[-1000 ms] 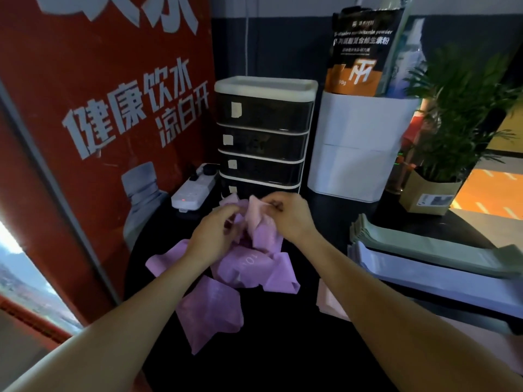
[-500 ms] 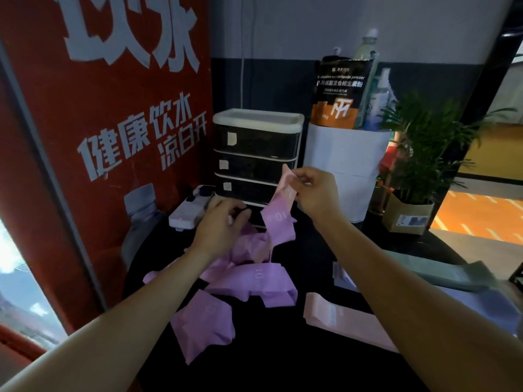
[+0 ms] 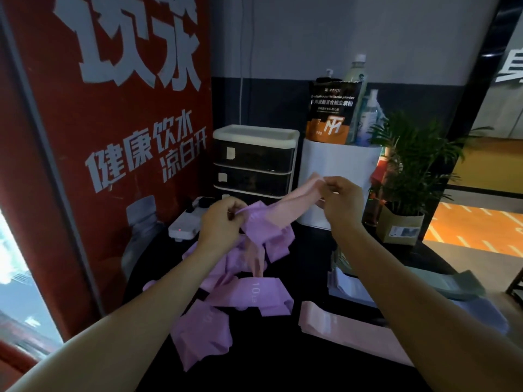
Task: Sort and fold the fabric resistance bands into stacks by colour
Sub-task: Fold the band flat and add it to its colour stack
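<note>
Black tabletop [image 3: 283, 369] against a red poster [image 3: 119, 137] and a grey wall; at the back stand a drawer unit [image 3: 254, 162], a white box [image 3: 339, 176] and a potted plant [image 3: 410, 176].

Left hand [image 3: 223, 222]: fingers curled, thumb and forefinger pinching the lower end of a pink band [image 3: 285, 202], just above the purple pile [image 3: 249, 281].

Right hand [image 3: 339, 202]: raised higher, fingers curled, pinching the band's upper end in front of the white box. The hands are apart, with the band stretched between them.

Pink band: pale pink flat strip, held in the air over the back of the table. Its long axis slopes from lower left at the left hand to upper right at the right hand. A further length hangs down from the left hand into the pile.

Purple pile: crumpled purple bands lying loose at the table's centre-left, one printed "10 LB".

Pink stack [image 3: 339, 323]: flat, folded bands on the table to the right of the pile, partly hidden by the right forearm, long axis running left to right.

Lilac stack [image 3: 348, 290] and grey-green stack [image 3: 458, 287]: folded bands lying farther right; their full extent cannot be told.
</note>
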Available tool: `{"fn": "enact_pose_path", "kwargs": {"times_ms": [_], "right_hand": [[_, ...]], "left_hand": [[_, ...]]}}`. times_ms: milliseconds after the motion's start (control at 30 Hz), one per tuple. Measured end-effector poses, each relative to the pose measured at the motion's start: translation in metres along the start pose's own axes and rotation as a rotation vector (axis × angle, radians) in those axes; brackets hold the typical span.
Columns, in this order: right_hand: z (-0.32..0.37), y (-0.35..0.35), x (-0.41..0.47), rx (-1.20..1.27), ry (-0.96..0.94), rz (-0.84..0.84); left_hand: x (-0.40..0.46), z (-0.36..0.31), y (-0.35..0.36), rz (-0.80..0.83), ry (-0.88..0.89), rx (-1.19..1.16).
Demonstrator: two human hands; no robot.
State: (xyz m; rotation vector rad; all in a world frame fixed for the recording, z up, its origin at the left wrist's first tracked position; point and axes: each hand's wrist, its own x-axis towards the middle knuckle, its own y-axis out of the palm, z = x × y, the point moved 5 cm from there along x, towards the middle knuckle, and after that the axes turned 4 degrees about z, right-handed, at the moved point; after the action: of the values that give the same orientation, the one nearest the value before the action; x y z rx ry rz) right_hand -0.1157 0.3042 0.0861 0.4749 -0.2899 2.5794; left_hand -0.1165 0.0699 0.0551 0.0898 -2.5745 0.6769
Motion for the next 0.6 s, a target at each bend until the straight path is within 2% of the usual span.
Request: {"fn": "enact_pose_path", "kwargs": {"times_ms": [233, 333, 433, 500, 600], "right_hand": [[-0.036, -0.019, -0.002, -0.134, 0.085, -0.109], [-0.05, -0.037, -0.001, -0.129, 0.172, -0.183], [-0.055, -0.034, -0.003, -0.199, 0.153, -0.125], [-0.058, -0.023, -0.006, -0.159, 0.185, -0.079], [-0.066, -0.011, -0.013, -0.141, 0.212, 0.006]], "left_hand": [[-0.005, 0.026, -0.011, -0.038, -0.066, 0.117], [-0.009, 0.052, -0.03, -0.116, -0.193, 0.201], [-0.01, 0.068, -0.036, -0.133, -0.233, 0.216], [-0.011, 0.07, -0.032, -0.124, -0.248, 0.222], [-0.01, 0.083, -0.025, -0.006, -0.307, 0.248]]}}
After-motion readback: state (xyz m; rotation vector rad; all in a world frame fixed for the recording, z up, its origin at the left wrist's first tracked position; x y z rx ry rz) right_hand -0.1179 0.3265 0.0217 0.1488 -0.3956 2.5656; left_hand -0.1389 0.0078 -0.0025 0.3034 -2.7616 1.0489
